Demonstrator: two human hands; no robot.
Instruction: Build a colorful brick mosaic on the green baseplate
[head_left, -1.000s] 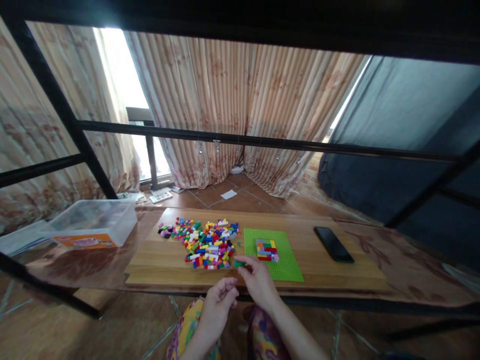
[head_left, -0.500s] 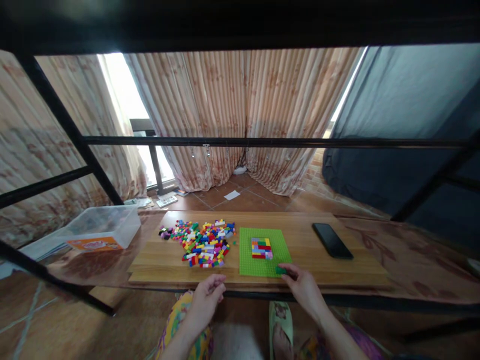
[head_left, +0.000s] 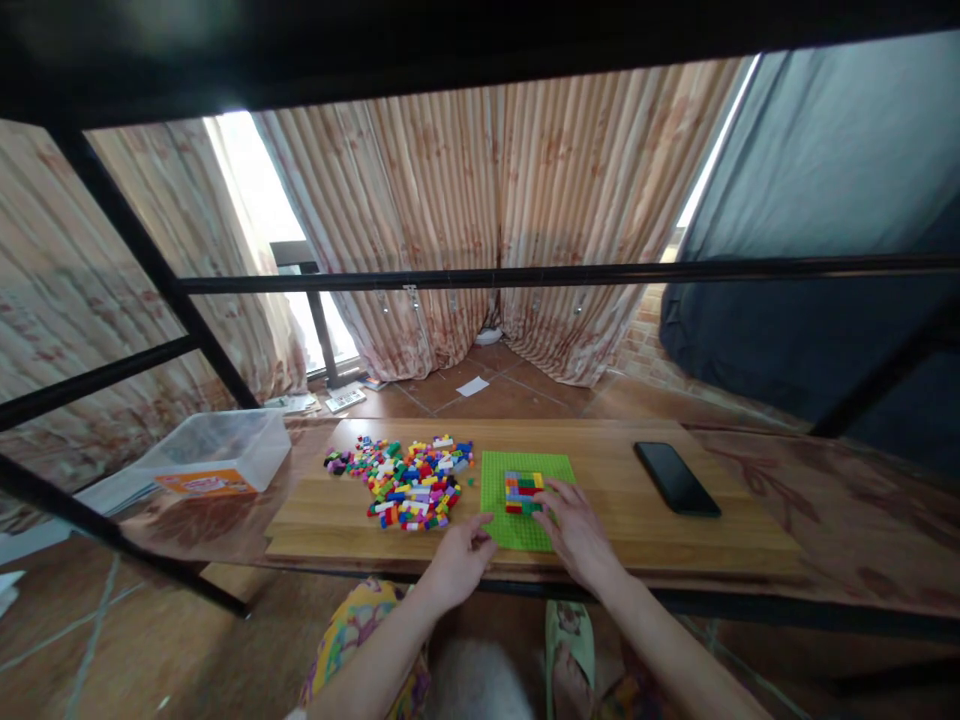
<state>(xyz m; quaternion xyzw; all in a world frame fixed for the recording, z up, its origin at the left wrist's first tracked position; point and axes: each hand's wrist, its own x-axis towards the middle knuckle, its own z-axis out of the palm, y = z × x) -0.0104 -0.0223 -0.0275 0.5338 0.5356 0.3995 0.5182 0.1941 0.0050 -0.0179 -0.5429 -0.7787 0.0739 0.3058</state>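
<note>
A green baseplate (head_left: 501,530) lies on the wooden board (head_left: 615,500), with a small multicoloured brick build (head_left: 520,485) on it. My right hand (head_left: 576,535) reaches over the plate, and its fingertips pinch a small green brick (head_left: 529,507) against the near edge of the build. My left hand (head_left: 459,562) rests at the plate's near left corner, fingers stretched out and touching the plate's edge, holding nothing. A loose pile of coloured bricks (head_left: 409,480) lies just left of the plate.
A black phone (head_left: 677,478) lies on the board at the right. A clear plastic box (head_left: 217,450) stands to the left. Black metal frame bars (head_left: 525,275) cross the view above the board. Curtains hang behind.
My right hand carried the green brick from beside the pile, past the plate's near right corner, up to the build. My left hand moved forward onto the plate's near left corner.
</note>
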